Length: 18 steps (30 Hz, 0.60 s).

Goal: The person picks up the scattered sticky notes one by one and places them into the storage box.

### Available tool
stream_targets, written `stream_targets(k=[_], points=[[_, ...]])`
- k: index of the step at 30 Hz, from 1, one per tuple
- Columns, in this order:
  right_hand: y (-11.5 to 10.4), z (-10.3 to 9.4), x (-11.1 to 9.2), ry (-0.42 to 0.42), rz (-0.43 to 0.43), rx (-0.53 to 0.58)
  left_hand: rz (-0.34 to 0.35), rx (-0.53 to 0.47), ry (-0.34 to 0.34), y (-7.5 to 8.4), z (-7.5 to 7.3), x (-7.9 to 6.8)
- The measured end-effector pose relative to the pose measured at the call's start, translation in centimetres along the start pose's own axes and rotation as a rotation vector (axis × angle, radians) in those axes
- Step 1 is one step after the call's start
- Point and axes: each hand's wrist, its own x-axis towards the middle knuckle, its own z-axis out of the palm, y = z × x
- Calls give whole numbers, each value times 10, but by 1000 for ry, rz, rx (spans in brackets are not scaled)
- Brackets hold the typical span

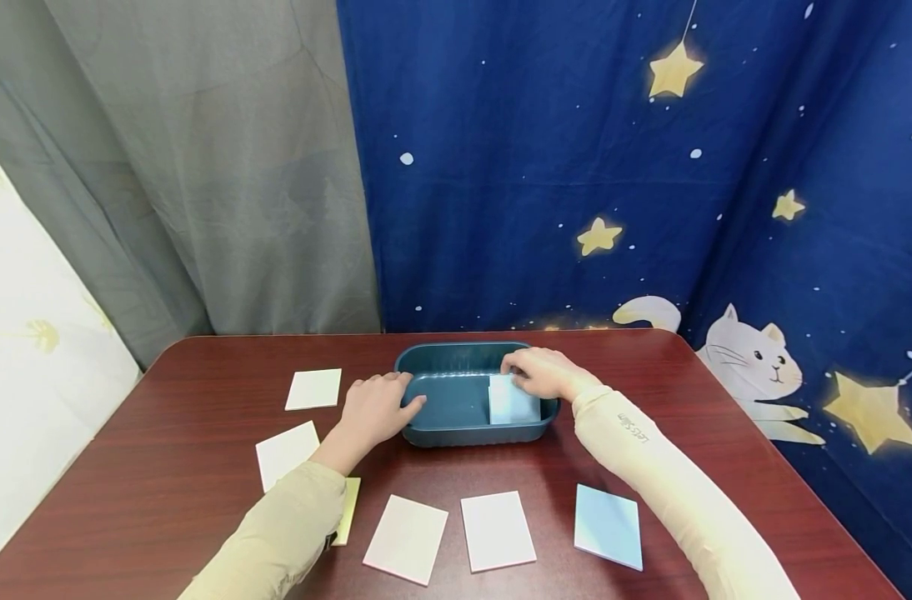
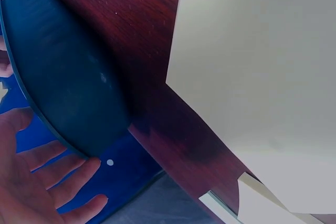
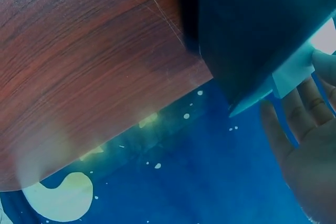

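A dark teal plastic bin (image 1: 456, 435) stands on the table with its long side facing me. My right hand (image 1: 544, 372) reaches over its right end and pinches a light blue sticky note pad (image 1: 516, 405) inside, thumb on one side and fingers on the other in the right wrist view. Another pad edge shows just behind that one. At the bin's left end, my left hand (image 1: 373, 407) rests its fingertips on the rim, the fingers spread and fairly straight in the left wrist view (image 2: 47, 182). The bin's left part shows its bare floor.
Near me lie a blue pad (image 1: 608, 527), a whitish pad (image 1: 498, 531) and a pale cream pad (image 1: 407, 539). A yellow pad (image 1: 348, 510) is partly hidden under my left sleeve. Two pale pads, one nearer (image 1: 285, 455) and one farther (image 1: 313, 389), lie left of the bin. Curtains hang behind the table.
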Motion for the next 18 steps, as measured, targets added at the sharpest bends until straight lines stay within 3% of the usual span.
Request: stream_targets(k=[9,18], points=[[-2,14,8,3,23,-63,-4,-4,4,0,2,-1],[-2,27,13,-79,79,-63,-6,-4,7,0,1,0]])
